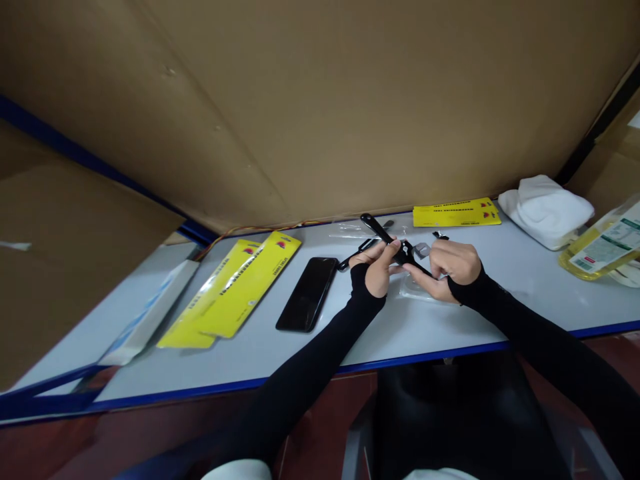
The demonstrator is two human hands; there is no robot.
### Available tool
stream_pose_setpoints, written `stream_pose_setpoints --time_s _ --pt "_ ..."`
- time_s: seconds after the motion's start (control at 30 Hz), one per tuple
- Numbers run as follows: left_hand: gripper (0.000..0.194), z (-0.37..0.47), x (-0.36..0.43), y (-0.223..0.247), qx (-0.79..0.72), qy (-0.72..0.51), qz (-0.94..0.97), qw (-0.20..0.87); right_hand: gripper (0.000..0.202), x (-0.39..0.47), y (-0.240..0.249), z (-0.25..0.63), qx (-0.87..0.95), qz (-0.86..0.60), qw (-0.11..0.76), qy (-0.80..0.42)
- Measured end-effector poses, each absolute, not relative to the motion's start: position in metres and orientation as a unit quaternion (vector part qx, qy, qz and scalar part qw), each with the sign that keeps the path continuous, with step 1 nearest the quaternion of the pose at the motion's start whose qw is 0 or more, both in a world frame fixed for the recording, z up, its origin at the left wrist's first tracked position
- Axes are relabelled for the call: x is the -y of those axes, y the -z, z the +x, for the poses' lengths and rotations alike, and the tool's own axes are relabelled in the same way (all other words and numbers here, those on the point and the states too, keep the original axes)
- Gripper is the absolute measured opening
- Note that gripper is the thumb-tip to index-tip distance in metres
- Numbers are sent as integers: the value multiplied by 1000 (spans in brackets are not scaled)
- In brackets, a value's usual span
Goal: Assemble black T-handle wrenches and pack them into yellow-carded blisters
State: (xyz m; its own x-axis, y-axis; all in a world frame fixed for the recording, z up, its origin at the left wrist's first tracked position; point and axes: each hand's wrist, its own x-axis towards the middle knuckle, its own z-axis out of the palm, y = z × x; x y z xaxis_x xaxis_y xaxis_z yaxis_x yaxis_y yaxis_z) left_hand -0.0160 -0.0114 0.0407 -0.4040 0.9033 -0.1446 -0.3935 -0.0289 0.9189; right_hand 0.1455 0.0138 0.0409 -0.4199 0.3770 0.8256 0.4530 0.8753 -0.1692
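Note:
Both hands are on a black two-handled spokeshave, held tilted above the table. My left hand is closed around its middle, and one long handle points up and to the left. My right hand has curled fingers by the other handle, with a finger and thumb touching it; part of that end is hidden. A small grey metal piece shows between the hands. Behind my left hand lies another slim black tool. Beneath my right hand is a clear plastic shell.
A black phone lies left of my hands, beside yellow printed cards. More yellow cards lie along the back wall. At right are a white cloth bundle and a bottle of yellow liquid. A white box is far left.

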Motion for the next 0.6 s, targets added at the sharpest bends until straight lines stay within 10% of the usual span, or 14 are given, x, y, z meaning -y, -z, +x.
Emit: stream_pose_setpoints --time_s 0.6 --pt "48 -15 10 -29 -495 -664 271 490 36 -20 -35 150 842 -292 452 49"
